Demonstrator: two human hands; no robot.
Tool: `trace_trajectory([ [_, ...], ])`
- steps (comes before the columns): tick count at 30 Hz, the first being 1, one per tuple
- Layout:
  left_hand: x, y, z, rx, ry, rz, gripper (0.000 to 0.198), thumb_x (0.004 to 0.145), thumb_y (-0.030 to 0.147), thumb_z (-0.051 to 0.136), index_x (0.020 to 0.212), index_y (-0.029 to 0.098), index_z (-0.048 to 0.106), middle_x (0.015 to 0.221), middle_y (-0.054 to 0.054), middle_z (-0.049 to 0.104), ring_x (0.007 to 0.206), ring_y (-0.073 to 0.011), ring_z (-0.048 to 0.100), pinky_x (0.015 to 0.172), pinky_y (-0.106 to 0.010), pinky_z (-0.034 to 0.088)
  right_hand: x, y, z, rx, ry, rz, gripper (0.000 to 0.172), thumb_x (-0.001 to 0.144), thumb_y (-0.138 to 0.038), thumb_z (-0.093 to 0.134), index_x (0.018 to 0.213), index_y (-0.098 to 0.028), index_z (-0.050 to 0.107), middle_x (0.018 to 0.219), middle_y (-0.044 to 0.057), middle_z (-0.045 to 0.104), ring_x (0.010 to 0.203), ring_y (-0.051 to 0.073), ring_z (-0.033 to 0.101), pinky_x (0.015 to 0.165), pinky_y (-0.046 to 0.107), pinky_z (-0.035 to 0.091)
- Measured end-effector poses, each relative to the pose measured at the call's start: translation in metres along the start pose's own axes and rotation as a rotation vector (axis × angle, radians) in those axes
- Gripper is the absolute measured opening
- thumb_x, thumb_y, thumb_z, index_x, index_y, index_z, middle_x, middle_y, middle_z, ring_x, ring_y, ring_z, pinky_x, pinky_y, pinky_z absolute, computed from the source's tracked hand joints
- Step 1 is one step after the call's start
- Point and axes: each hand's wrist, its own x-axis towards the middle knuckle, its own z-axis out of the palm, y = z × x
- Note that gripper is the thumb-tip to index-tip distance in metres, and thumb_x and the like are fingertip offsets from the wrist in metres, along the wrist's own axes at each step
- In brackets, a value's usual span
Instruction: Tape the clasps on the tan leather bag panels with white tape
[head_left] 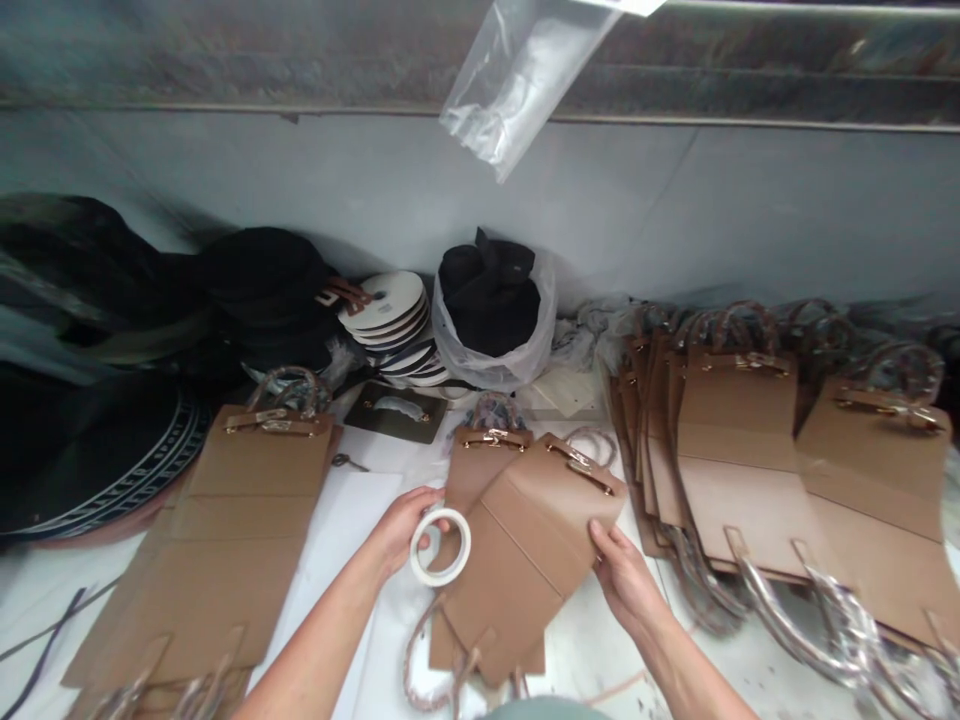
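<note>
A tan bag panel (529, 545) with a metal clasp and wrapped handles lies tilted over another tan panel (480, 465) in the middle. My right hand (626, 570) grips its right edge, thumb on top. My left hand (412, 530) is closed around a roll of white tape (441, 546) at the panel's left side; whether its fingers also touch the panel is unclear.
Stacked tan panels (739, 430) with plastic-wrapped handles lie on the right, more panels (247, 520) on the left. Behind are ribbon spools (386, 305), a plastic bag of black material (491, 310) and black rolls (259, 290). A clear plastic bag (525, 80) hangs above.
</note>
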Motion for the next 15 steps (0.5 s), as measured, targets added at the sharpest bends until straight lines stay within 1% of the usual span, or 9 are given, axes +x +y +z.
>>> trace_trajectory([
  [2, 0.0, 0.002, -0.004, -0.019, -0.021, -0.015, 0.031, 0.08, 0.041, 0.071, 0.091, 0.013, 0.061, 0.061, -0.005, 0.066, 0.046, -0.0107, 0.051, 0.033, -0.016, 0.027, -0.005, -0.006, -0.004, 0.019, -0.085, 0.012, 0.055, 0.07, -0.056, 0.084, 0.112, -0.023, 0.07, 0.104, 0.009, 0.075, 0.091, 0.03, 0.07, 0.073, 0.038, 0.056],
  [4, 0.001, 0.004, -0.009, -0.037, -0.053, -0.027, 0.033, 0.079, 0.039, 0.071, 0.096, 0.012, 0.062, 0.062, -0.006, 0.067, 0.05, -0.0126, 0.055, 0.034, -0.016, 0.028, 0.002, -0.014, 0.001, -0.019, -0.174, 0.012, 0.054, 0.074, -0.056, 0.082, 0.115, -0.022, 0.069, 0.113, 0.011, 0.073, 0.098, 0.03, 0.069, 0.079, 0.039, 0.056],
  [6, 0.002, 0.007, -0.014, -0.044, -0.091, -0.039, 0.036, 0.079, 0.037, 0.07, 0.102, 0.01, 0.063, 0.061, -0.006, 0.067, 0.047, -0.012, 0.052, 0.034, -0.016, 0.027, 0.023, -0.022, 0.018, -0.166, -0.26, -0.011, 0.051, 0.076, -0.056, 0.078, 0.112, -0.021, 0.07, 0.114, 0.011, 0.073, 0.099, 0.031, 0.068, 0.081, 0.04, 0.055],
  [7, 0.002, 0.008, -0.016, -0.043, -0.109, -0.045, 0.037, 0.08, 0.036, 0.069, 0.104, 0.009, 0.063, 0.06, -0.006, 0.067, 0.044, -0.0108, 0.049, 0.034, -0.017, 0.026, 0.036, -0.024, 0.029, -0.28, -0.267, -0.032, 0.048, 0.076, -0.056, 0.077, 0.106, -0.02, 0.071, 0.11, 0.011, 0.074, 0.097, 0.031, 0.068, 0.081, 0.041, 0.055],
  [9, 0.001, 0.013, -0.018, -0.033, -0.141, -0.053, 0.037, 0.081, 0.035, 0.067, 0.107, 0.008, 0.063, 0.06, -0.006, 0.067, 0.039, -0.0089, 0.044, 0.034, -0.018, 0.023, 0.062, -0.026, 0.054, -0.507, -0.181, -0.091, 0.039, 0.073, -0.054, 0.075, 0.09, -0.018, 0.071, 0.096, 0.01, 0.076, 0.092, 0.032, 0.068, 0.081, 0.042, 0.053],
  [10, 0.0, 0.015, -0.018, -0.024, -0.156, -0.053, 0.036, 0.082, 0.034, 0.066, 0.106, 0.007, 0.063, 0.06, -0.006, 0.067, 0.038, -0.0084, 0.042, 0.034, -0.018, 0.022, 0.072, -0.024, 0.066, -0.581, -0.115, -0.123, 0.035, 0.072, -0.052, 0.074, 0.084, -0.019, 0.069, 0.091, 0.01, 0.075, 0.092, 0.032, 0.067, 0.082, 0.042, 0.052],
  [11, -0.001, 0.018, -0.017, -0.013, -0.165, -0.05, 0.035, 0.083, 0.034, 0.065, 0.105, 0.007, 0.063, 0.06, -0.007, 0.067, 0.038, -0.0083, 0.042, 0.034, -0.019, 0.022, 0.079, -0.021, 0.076, -0.616, -0.055, -0.15, 0.032, 0.072, -0.05, 0.072, 0.082, -0.019, 0.067, 0.09, 0.009, 0.075, 0.094, 0.032, 0.067, 0.085, 0.043, 0.051],
  [13, -0.007, 0.023, -0.014, 0.011, -0.171, -0.034, 0.033, 0.083, 0.034, 0.065, 0.103, 0.008, 0.063, 0.06, -0.006, 0.067, 0.038, -0.0087, 0.043, 0.034, -0.019, 0.021, 0.081, -0.014, 0.09, -0.612, 0.013, -0.198, 0.031, 0.077, -0.047, 0.068, 0.092, -0.02, 0.066, 0.099, 0.009, 0.074, 0.101, 0.031, 0.066, 0.092, 0.042, 0.049],
  [15, -0.016, 0.028, -0.009, 0.026, -0.168, -0.015, 0.033, 0.083, 0.035, 0.066, 0.104, 0.009, 0.062, 0.06, -0.006, 0.067, 0.039, -0.0086, 0.042, 0.034, -0.019, 0.021, 0.072, -0.008, 0.096, -0.527, 0.047, -0.249, 0.039, 0.079, -0.046, 0.067, 0.109, -0.021, 0.063, 0.111, 0.009, 0.073, 0.107, 0.029, 0.065, 0.096, 0.039, 0.048],
])
